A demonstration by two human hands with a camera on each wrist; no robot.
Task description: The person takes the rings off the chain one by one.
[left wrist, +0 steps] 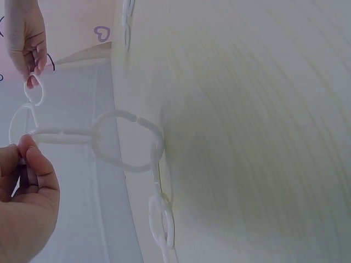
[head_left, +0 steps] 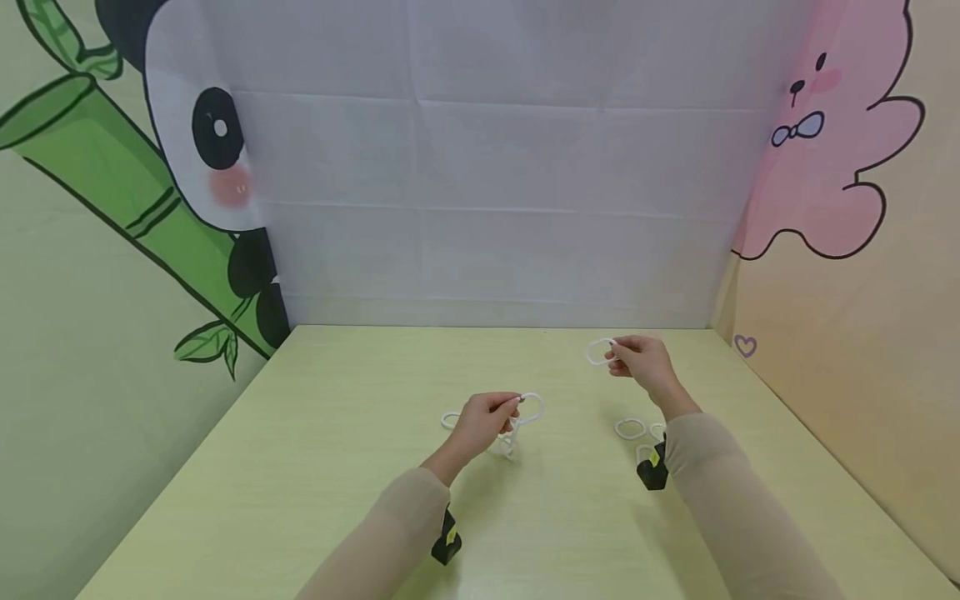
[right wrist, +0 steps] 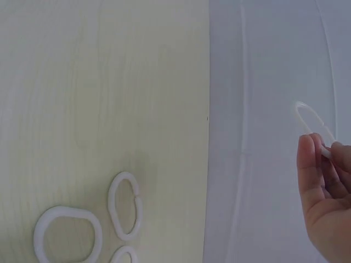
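My left hand (head_left: pixel 480 423) is raised above the table and pinches a white plastic chain link (head_left: pixel 543 406) between thumb and fingertips. From that link hangs a chain of joined links (left wrist: pixel 118 113), running down to the tabletop in the left wrist view. Part of the chain is hidden behind the left hand in the head view. Farther back and to the right, my right hand (head_left: pixel 643 362) holds up a single white link (head_left: pixel 588 358) by its edge. In the right wrist view this link (right wrist: pixel 310 109) stands out beyond the fingertips.
Several loose white links (right wrist: pixel 38 235) lie on the pale yellow table (head_left: pixel 345 500) below the right forearm. Black wrist devices (head_left: pixel 447 546) hang under both sleeves. A white cloth (head_left: pixel 495 208) covers the back, and painted walls (head_left: pixel 840 350) flank the table.
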